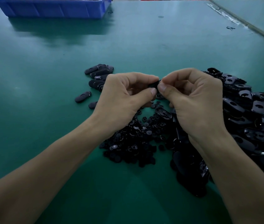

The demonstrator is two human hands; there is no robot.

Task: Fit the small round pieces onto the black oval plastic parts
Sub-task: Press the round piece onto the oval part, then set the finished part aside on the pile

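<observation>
My left hand and my right hand meet above the table, and both pinch one black oval part between thumbs and fingertips. Most of that part is hidden by my fingers. Below my hands lies a heap of small round pieces. A big pile of black oval parts spreads out to the right. A smaller group of oval parts lies behind my left hand, with single ones beside it.
The green table mat stretches wide to the left and far side. A blue plastic bin stands at the far left edge. A table seam with tape runs along the far right.
</observation>
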